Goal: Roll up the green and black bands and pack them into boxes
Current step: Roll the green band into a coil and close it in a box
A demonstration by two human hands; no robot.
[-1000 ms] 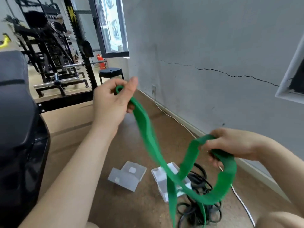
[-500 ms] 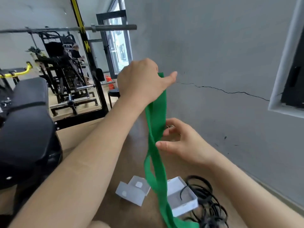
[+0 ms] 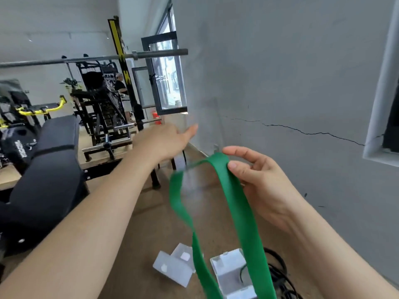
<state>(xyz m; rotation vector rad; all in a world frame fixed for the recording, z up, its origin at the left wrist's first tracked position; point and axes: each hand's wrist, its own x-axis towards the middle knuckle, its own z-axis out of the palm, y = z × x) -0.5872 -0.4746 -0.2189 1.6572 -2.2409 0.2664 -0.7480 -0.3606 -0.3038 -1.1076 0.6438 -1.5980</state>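
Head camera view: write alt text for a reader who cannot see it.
The person's right hand pinches the top of a long flat green elastic band hanging in a loop, while the left hand is stretched forward, open and empty. On the floor below lie two clear plastic boxes and a tangle of thin black bands.

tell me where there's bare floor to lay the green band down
Bare floor runs between the bench and the nearer box, and farther ahead of both boxes along the wall. Crowded: the other box and the black bands sit tight together, under the hanging green band.
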